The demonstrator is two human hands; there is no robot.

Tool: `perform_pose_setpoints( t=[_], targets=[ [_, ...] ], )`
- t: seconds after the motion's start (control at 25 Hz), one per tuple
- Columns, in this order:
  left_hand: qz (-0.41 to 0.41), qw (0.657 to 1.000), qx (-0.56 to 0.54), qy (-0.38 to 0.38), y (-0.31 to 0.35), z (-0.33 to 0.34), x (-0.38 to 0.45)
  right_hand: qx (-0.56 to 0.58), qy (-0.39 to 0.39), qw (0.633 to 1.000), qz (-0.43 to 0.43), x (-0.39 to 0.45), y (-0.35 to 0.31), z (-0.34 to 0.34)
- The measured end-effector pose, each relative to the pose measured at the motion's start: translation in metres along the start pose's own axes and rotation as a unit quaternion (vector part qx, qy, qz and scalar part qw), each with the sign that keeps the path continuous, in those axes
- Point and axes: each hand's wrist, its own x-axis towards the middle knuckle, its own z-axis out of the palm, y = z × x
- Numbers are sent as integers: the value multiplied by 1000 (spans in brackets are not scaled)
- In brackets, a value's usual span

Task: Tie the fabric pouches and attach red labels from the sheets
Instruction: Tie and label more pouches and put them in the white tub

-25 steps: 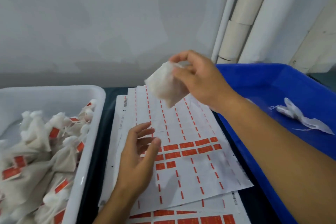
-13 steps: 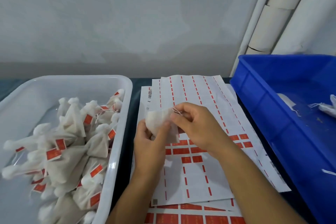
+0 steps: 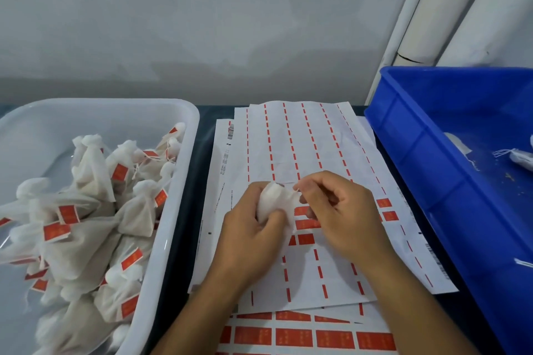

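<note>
A small white fabric pouch (image 3: 274, 200) sits between both hands, just above the label sheets (image 3: 317, 153). My left hand (image 3: 251, 233) wraps its body from below and the left. My right hand (image 3: 337, 210) pinches the pouch's top, where thin drawstrings show at the fingertips. A few red labels (image 3: 386, 209) remain on the top sheet near my right hand. A fuller row of red labels (image 3: 294, 336) lies on a lower sheet at the bottom edge.
A white tray (image 3: 184, 153) on the left holds several tied pouches with red labels (image 3: 86, 216). A blue bin (image 3: 418, 153) on the right holds loose untied pouches (image 3: 522, 157). White pipes (image 3: 427, 8) run up the wall behind.
My right hand brought the pouch down from the air to just above the sheets. My left hand rose off the sheet and closed around it. The view tilted down and left.
</note>
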Motion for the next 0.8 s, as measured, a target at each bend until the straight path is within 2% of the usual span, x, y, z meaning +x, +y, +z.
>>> perform_pose_setpoints(
  t=[0.16, 0.36, 0.56, 0.72, 0.8],
  targets=[
    [19, 999, 48, -8, 4, -1, -3, 44, 40, 998, 10, -2, 0, -4],
    [66, 974, 218, -12, 2, -1, 1, 103, 126, 986, 41, -4, 0, -11],
    [117, 950, 288, -21, -1, 3, 0, 158, 108, 978, 87, -5, -2, -4],
    [98, 965, 240, -26, 3, 4, -3, 200, 96, 972, 80, -6, -5, -6],
    [96, 978, 181, 26, 9, 5, -6, 211, 93, 970, 72, -6, -7, -9]
  ],
)
